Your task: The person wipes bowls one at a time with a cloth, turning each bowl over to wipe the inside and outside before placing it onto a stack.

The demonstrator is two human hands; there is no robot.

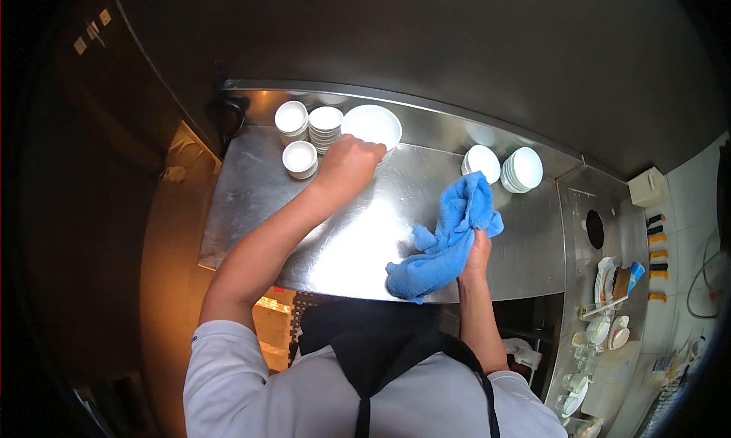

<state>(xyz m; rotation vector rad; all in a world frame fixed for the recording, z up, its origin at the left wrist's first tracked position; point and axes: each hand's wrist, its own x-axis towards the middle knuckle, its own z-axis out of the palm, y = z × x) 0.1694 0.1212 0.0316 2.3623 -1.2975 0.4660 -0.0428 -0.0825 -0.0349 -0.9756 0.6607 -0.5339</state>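
My left hand [353, 164] is closed, knuckles up, against the near side of a large white bowl [371, 122] at the back of the steel counter. Whether its curled fingers grip the rim is hidden. Just left of it stand stacks of small white bowls [326, 120], with one more stack [300, 157] in front. In my right hand [477, 254] is a bunched blue cloth [449, 244], its lower end drooping at the counter's front edge. Behind the cloth are two stacks of white bowls, a nearer one [481, 162] and another [522, 170] to its right.
The steel counter [251, 202] has a raised back edge against a dark wall. To the right, a side counter with a round hole [595, 229] bears dishes and glassware. Knives with yellow and black handles [657, 255] line the right wall.
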